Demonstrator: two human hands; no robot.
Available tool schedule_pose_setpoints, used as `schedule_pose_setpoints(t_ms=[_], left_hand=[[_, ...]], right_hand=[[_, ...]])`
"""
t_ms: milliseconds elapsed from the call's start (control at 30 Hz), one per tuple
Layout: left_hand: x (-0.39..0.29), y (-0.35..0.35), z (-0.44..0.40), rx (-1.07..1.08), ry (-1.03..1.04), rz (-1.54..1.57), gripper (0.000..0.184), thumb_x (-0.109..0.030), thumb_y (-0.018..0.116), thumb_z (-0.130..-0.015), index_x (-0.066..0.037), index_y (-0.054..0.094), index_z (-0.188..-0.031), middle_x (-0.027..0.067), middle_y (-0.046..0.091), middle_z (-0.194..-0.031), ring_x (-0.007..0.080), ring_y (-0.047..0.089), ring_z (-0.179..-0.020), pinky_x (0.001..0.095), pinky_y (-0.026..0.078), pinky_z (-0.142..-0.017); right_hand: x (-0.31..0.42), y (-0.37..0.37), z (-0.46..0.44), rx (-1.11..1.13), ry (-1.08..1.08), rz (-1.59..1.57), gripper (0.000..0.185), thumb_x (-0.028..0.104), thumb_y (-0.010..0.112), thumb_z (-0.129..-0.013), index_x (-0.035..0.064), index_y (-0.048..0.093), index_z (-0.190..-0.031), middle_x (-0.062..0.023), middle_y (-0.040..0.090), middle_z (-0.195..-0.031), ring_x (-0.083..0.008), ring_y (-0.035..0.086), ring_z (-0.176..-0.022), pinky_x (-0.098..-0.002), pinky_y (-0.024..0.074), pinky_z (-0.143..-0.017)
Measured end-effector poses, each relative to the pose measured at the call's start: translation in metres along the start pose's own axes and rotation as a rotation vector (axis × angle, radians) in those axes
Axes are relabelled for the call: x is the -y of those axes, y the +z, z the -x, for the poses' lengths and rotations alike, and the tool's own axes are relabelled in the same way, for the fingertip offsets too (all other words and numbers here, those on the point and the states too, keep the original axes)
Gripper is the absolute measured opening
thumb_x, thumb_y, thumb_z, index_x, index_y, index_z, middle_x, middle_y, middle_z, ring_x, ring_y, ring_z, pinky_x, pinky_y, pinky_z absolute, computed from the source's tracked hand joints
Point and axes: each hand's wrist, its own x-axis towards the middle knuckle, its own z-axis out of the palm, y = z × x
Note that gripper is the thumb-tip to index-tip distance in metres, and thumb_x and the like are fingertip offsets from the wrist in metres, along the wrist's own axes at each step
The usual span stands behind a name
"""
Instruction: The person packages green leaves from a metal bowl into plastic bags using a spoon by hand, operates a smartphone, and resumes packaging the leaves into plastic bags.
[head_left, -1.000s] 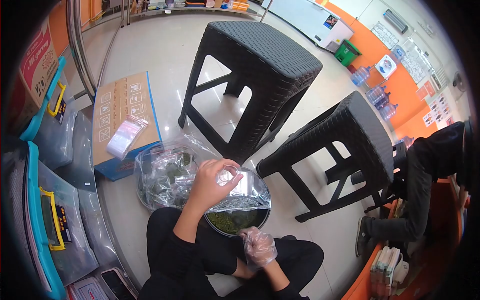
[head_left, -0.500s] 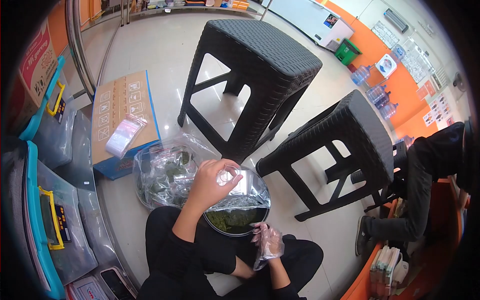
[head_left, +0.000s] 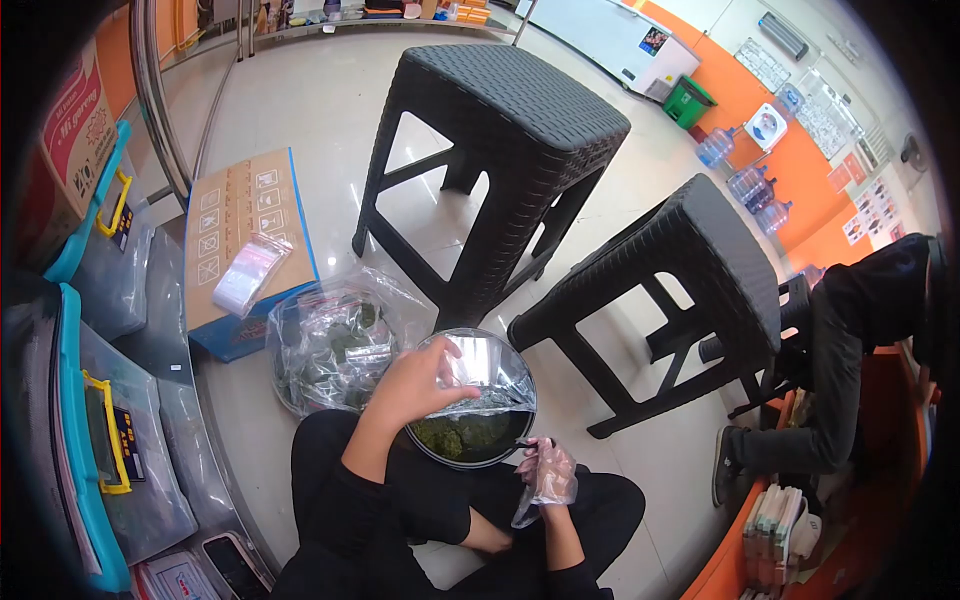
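Note:
My bare left hand (head_left: 415, 382) hovers over a round dark tin (head_left: 470, 465). Its thumb and fingers curve in a C around clear plastic, apparently a small clear plastic bag (head_left: 462, 372), hard to separate from the shiny surface behind. Green, crumbly dried stuff (head_left: 460, 437) fills the near part of the tin, and clear film (head_left: 500, 385) covers the far part. At the tin's right rim, my right hand (head_left: 548, 473), in a clear plastic glove, has its fingertips closed on a thin dark piece, its kind unclear. A large clear bag (head_left: 335, 350) with green contents lies left of the tin.
A stack of small clear zip bags (head_left: 252, 275) lies on a cardboard box (head_left: 235, 190). Two black stools (head_left: 500, 100) (head_left: 725, 250) stand ahead and right. Lidded plastic bins (head_left: 130, 470) line the left side. A person's leg (head_left: 835, 390) is at far right.
My left hand has lowered slightly and left, its thumb and fingers spread wider. My right hand has shifted slightly right, and a thin dark piece now shows at its fingertips.

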Motion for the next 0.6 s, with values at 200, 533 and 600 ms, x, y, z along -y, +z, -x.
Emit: schedule_pose_setpoints(t_ms=[200,533,600], left_hand=[[0.013,0.013,0.018,0.047,0.029,0.020,0.061,-0.039,0.080,-0.067,-0.003,0.050,-0.106,0.0130,0.064,-0.078,0.0316,0.065,-0.077,0.0383,0.050,-0.072],[0.023,0.030,0.033,0.073,0.175,0.048,0.048,-0.026,0.072,-0.073,-0.007,0.055,-0.114,0.0115,0.062,-0.085,0.0286,0.064,-0.081,0.0362,0.048,-0.078],[0.023,0.032,0.032,0.163,0.145,0.054,0.049,-0.023,0.071,-0.075,-0.008,0.056,-0.119,0.0114,0.059,-0.093,0.0268,0.063,-0.083,0.0338,0.047,-0.080]], right_hand=[[0.005,-0.002,0.000,-0.001,-0.013,-0.012,0.032,0.034,0.051,-0.097,0.0038,0.061,-0.092,-0.0035,0.059,-0.069,-0.0135,0.058,-0.045,-0.0236,0.0387,-0.037],[0.008,-0.005,0.003,-0.029,-0.014,-0.019,0.034,0.034,0.050,-0.097,0.0037,0.063,-0.090,-0.0040,0.058,-0.067,-0.0139,0.057,-0.043,-0.0239,0.0383,-0.036],[0.004,-0.006,0.001,-0.023,-0.037,-0.052,0.033,0.033,0.051,-0.097,0.0036,0.063,-0.090,-0.0040,0.058,-0.067,-0.0143,0.057,-0.043,-0.0243,0.0382,-0.035]])
